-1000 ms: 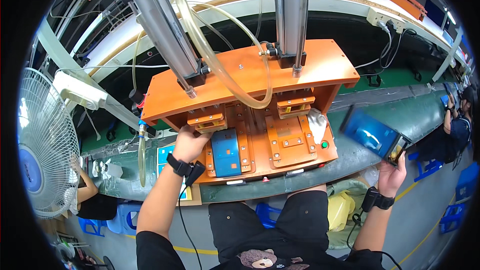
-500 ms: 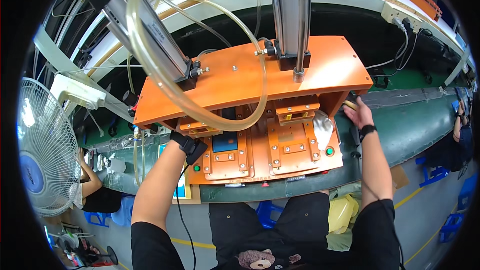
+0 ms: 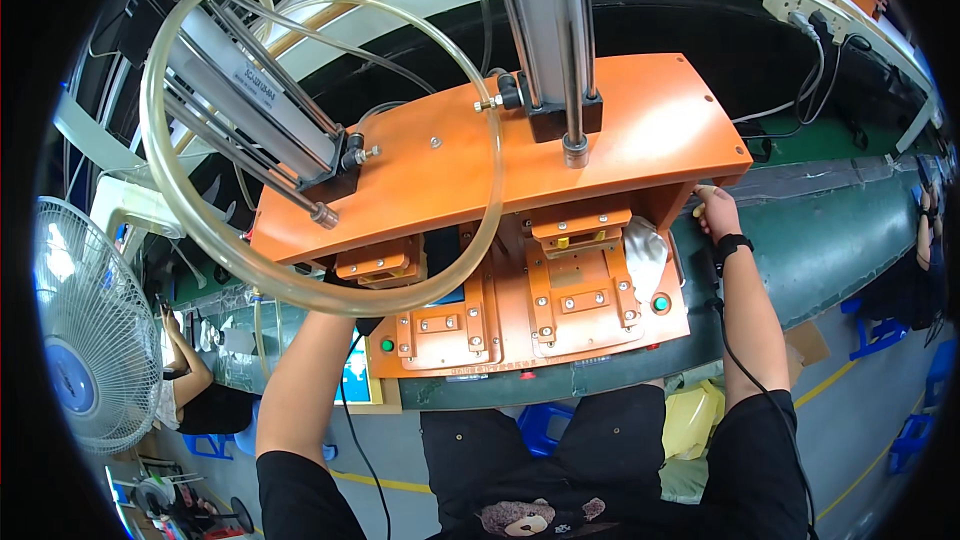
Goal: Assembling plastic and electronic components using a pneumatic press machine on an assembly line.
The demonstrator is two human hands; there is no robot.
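An orange two-station press (image 3: 640, 130) stands on the green bench in front of me. My left forearm (image 3: 312, 380) reaches to its left station, and the left hand is hidden behind the clear hose and press block. A blue flat piece (image 3: 456, 295) shows partly in the left fixture there. Beside the press's right side wall, my right hand (image 3: 716, 214) has its fingers curled in; whatever they hold, if anything, is hidden. The right fixture (image 3: 580, 300) lies under its raised press block (image 3: 580, 226). A whitish cloth-like thing (image 3: 645, 258) sits between that fixture and the right wall.
Two air cylinders (image 3: 545, 30) rise from the press top, and a thick clear hose (image 3: 155, 140) loops before it. Green buttons (image 3: 661, 304) mark the front corners. A fan (image 3: 95, 330) stands left, and a cable (image 3: 735, 360) trails along my right arm. Other people sit at both sides.
My view has shifted, and the hose now covers more of the left station. My left hand has gone out of sight farther in. My right hand's fingers have curled closer together.
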